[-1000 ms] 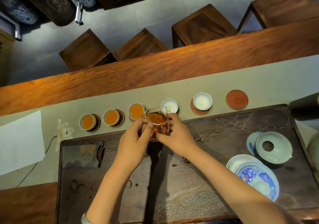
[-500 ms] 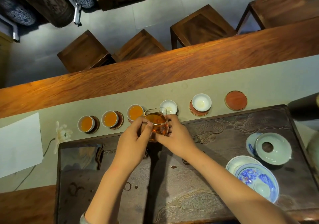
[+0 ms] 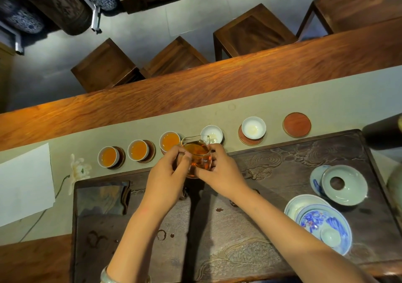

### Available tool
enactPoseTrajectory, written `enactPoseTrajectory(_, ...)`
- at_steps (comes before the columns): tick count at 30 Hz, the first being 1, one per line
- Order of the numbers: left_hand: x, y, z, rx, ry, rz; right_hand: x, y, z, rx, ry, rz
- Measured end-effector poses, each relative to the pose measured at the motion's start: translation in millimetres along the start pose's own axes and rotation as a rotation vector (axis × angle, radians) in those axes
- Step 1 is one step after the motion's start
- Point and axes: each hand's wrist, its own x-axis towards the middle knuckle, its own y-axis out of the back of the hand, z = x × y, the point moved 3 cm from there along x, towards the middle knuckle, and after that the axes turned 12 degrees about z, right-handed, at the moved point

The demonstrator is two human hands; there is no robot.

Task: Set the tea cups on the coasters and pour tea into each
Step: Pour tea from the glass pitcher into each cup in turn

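A glass pitcher [image 3: 196, 153] of amber tea is held upright between my left hand [image 3: 166, 173] and my right hand [image 3: 219, 170], just above the tray's far edge. Along the beige runner stands a row of small white cups on round brown coasters. The three at the left [image 3: 108, 156] [image 3: 138, 149] [image 3: 169, 141] hold orange tea. The fourth cup [image 3: 212, 133], right behind the pitcher, and the fifth cup [image 3: 253, 127] show white insides. One red-brown coaster [image 3: 297, 124] at the right end is bare.
A dark carved tea tray [image 3: 282, 169] carries a pale green lid and saucer [image 3: 344, 184] and a blue-and-white bowl stack [image 3: 324, 226] at the right. A white sheet [image 3: 24, 184] and a white flower [image 3: 79, 171] lie at the left. Wooden stools stand beyond the table.
Both hands and the pitcher have held almost the same place by the fourth cup; only the view has shifted slightly.
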Motion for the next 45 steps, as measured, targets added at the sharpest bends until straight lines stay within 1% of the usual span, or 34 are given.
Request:
enactPoseTrajectory(12,0.9,1.0,7.0,0.035,-0.033,-0.003,-2.5,-0.3,-1.8,0.001,-0.013,0.034)
enactPoseTrajectory(25,3.7,1.1,8.6,0.056,-0.041,-0.028,-4.4,-0.7,-2.6,-0.005,-0.034,0.027)
enactPoseTrajectory(45,6.3,2.3,10.7,0.075,-0.043,-0.023,-4.7,-0.2,-4.1,0.004,-0.071,0.019)
